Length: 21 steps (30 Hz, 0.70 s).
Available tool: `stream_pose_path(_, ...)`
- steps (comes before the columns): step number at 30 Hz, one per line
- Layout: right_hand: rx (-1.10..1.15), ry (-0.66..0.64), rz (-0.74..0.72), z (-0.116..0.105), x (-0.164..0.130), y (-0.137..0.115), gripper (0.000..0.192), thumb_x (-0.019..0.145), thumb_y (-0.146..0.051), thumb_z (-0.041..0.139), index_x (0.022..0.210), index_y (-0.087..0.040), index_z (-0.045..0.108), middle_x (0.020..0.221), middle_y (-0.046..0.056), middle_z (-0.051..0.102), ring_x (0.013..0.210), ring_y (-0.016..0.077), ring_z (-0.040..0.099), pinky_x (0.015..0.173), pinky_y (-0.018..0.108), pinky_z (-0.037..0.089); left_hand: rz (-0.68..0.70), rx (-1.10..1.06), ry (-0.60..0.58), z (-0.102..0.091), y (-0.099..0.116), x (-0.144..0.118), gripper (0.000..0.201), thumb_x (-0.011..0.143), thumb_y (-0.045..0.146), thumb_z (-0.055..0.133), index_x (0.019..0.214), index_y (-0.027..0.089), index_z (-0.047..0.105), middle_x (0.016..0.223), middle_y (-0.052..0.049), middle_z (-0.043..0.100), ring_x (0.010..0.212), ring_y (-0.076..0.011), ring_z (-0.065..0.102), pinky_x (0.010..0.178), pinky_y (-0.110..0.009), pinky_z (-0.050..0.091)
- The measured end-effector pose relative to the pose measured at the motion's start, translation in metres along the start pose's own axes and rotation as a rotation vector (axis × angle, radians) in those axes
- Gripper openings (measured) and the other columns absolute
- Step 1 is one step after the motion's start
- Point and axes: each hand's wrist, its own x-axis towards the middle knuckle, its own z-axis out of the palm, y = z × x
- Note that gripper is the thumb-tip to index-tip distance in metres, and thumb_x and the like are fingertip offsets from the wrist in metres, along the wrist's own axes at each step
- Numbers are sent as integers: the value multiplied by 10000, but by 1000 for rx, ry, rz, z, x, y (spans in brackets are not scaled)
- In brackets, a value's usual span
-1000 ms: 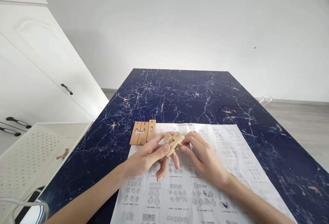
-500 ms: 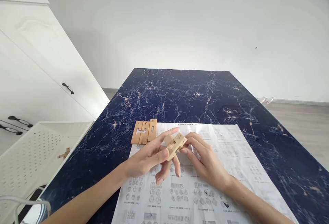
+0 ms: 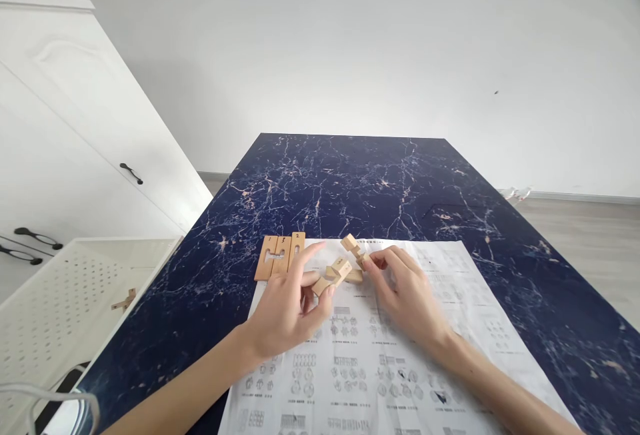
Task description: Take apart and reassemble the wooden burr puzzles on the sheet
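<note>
While our left grip (image 3: 287, 305) is closed around a notched wooden block (image 3: 334, 276), its thumb pressing the near side and its index finger stretched out free towards the far side, our right grip (image 3: 407, 295) pinches a slimmer wooden piece (image 3: 350, 243) at its near end. We hold the block between our two grips, tilted, with its numbered end to the right; the slimmer piece slants far and left from our right fingertips, just beside that end. Whether the two touch, we cannot tell. A flat pale bar (image 3: 355, 277) shows just right of the block, partly hidden by it.

Under our work spreads a printed sheet (image 3: 370, 362) of small diagrams, partly covered by our grips and forearms, on the dark blue veined desk (image 3: 350, 182). At its far left corner lie three slotted boards (image 3: 265, 267) side by side, marked 1, 3 and 2; our left index finger overlaps the rightmost in view. Farther left, beside the desk, more wooden pieces (image 3: 125, 298) rest on a white perforated surface (image 3: 45, 308), near a white cabinet (image 3: 75, 122).
</note>
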Motion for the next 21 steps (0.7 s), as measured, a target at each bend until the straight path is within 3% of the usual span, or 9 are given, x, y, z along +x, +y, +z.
stream_pose_path(6,-105,-40,-7,2,0,2,309,1117,-475,548,940,-241,647,935,73,710,893,288,636,851,492,479,149,356,157,-2,-5,1,549,1020,257,624,1528,193,426,547,119,576,456,-131,603,584,-270,492)
stream_pose_path(10,-84,-57,-11,2,-2,0,291,1093,-471,589,919,-244,644,935,78,712,874,283,649,840,495,500,172,489,200,-3,-6,3,523,969,238,643,1475,190,518,514,107,600,465,-155,626,624,-299,521)
stream_pose_path(16,-28,-82,-45,0,-2,-6,183,1055,-394,637,949,-245,632,981,85,705,915,282,652,836,490,536,123,645,146,-2,-12,3,460,952,253,619,1404,195,555,523,91,633,480,-178,648,648,-323,537)
stream_pose_path(21,25,-149,-113,-2,-2,-10,128,1059,-334,618,968,-244,628,968,74,694,908,267,644,816,466,543,74,630,48,-1,-14,3,551,918,310,653,1438,185,521,593,64,681,547,-205,700,666,-346,550)
